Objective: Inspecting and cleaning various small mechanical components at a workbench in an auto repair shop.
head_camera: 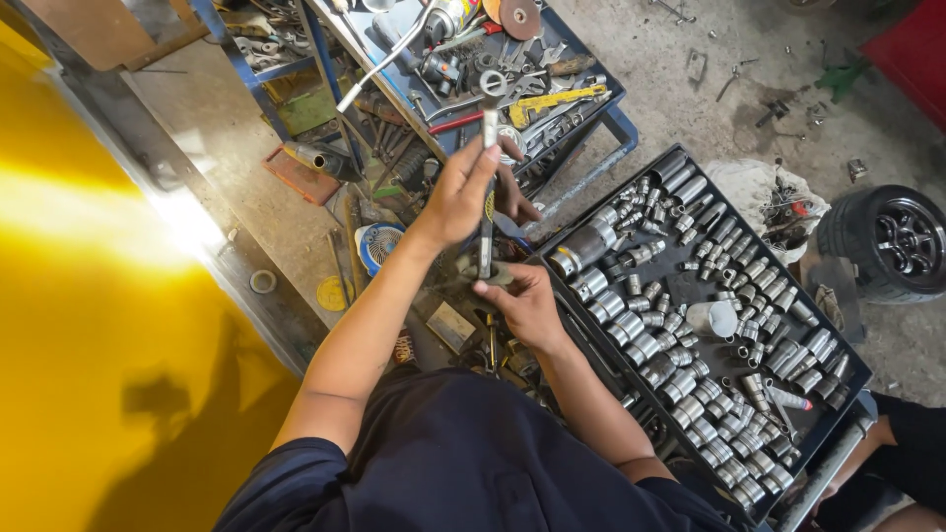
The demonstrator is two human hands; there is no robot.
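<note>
Both hands gripped the wrench (488,167): right hand (525,305) closed near its base, left hand (461,197) around the shaft; holding it upright seemed wise beside the socket tray (859,366).

Long metal ratchet wrench (488,148), upright, gripped above the socket tray (847,365)

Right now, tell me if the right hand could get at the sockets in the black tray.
Probably yes: the right hand is beside the black tray, its sockets uncovered, but it holds the long wrench.
</note>
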